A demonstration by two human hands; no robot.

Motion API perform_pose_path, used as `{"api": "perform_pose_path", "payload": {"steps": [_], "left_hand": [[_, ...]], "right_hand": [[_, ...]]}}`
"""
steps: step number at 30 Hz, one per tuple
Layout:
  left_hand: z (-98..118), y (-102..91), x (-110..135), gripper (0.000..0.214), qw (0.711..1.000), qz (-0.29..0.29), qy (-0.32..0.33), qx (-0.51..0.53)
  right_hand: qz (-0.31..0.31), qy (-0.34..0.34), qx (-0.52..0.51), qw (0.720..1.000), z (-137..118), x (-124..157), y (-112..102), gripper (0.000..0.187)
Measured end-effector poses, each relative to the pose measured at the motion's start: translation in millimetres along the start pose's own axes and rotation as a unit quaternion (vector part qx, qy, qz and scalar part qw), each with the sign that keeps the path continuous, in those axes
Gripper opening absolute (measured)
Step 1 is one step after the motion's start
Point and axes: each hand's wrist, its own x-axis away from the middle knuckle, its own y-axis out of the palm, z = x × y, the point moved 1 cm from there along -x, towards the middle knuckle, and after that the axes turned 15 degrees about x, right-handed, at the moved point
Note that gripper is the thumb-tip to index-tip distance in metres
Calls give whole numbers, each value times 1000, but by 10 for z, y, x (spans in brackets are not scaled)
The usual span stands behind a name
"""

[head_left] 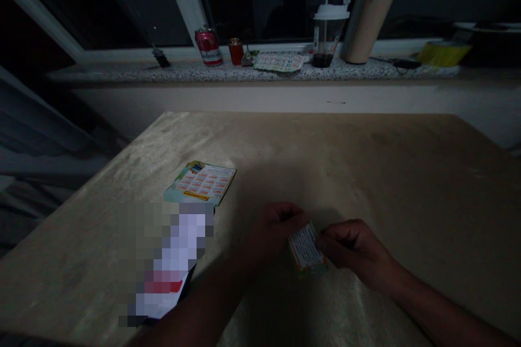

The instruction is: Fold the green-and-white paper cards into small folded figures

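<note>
My left hand (274, 227) and my right hand (354, 249) meet above the near middle of a tan table (325, 162). Both pinch a small printed card (305, 249), white with rows of red print and a coloured edge. The left fingers curl over its upper left corner, the right fingers close on its right edge. A stack of larger printed cards (201, 181) with a green border and red grid lies flat on the table, to the left of and beyond my left hand.
A blurred-out flat item (171, 260) lies at the table's near left. On the stone windowsill (122, 71) stand a red can (209, 46), a small red cup (236, 51), another printed sheet (280, 61), a lidded cup with a straw (329, 35), a cardboard tube (372, 11) and a yellow tape roll (442, 53).
</note>
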Motion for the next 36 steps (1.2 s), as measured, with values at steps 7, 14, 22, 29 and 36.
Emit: {"api": "perform_pose_path", "payload": {"steps": [7, 14, 22, 29, 36], "left_hand": [[29, -19, -3, 27, 1000, 1, 24, -19], [40, -24, 2, 27, 1000, 4, 18, -18], [28, 8, -5, 29, 1000, 16, 20, -13], [29, 8, 18, 26, 998, 30, 43, -22], [15, 18, 14, 27, 997, 41, 61, -22]], "right_hand": [[14, -2, 19, 1000, 13, 18, 0, 54], [6, -41, 41, 998, 11, 11, 7, 52], [7, -30, 23, 999, 18, 6, -1, 51], [16, -60, 50, 997, -10, -5, -44, 50], [21, -86, 58, 994, -16, 13, -111, 51]]}}
